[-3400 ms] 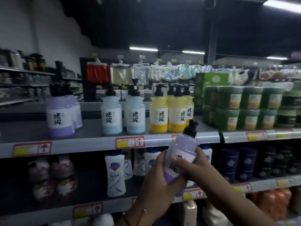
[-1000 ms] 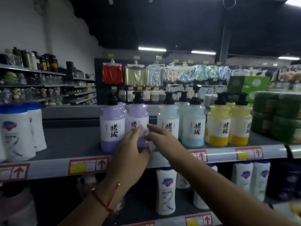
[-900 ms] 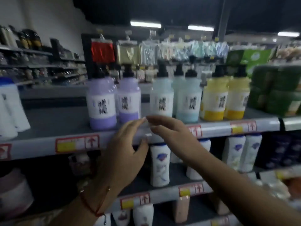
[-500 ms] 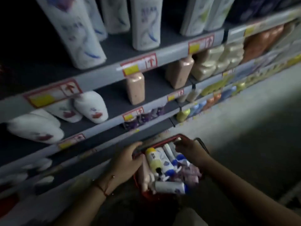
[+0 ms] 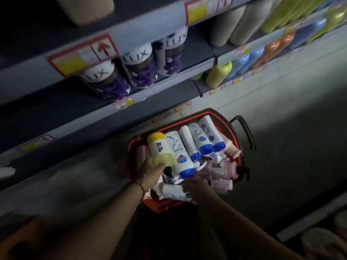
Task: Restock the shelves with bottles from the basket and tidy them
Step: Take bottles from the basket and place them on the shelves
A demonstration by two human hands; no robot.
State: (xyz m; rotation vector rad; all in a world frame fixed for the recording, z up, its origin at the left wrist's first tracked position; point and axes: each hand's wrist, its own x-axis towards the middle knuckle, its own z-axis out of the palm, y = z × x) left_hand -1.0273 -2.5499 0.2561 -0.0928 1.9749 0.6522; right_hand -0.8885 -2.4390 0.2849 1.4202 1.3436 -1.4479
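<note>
Left hand (image 5: 150, 172) grips the yellow pump bottle (image 5: 159, 148) at the red basket's (image 5: 221, 117) nine o'clock side; right hand (image 5: 194, 185) grip unclear.

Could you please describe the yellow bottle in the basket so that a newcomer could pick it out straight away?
Find the red basket on the floor below the shelves. At its left edge lies the yellow bottle, black pump toward the person, with the left hand at its neck. It is the only yellow one; the white bottles beside it have blue caps.

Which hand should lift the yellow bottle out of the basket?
Probably the left hand: it already touches the yellow bottle by its neck. The right hand rests on a white bottle nearer the basket's front.
</note>
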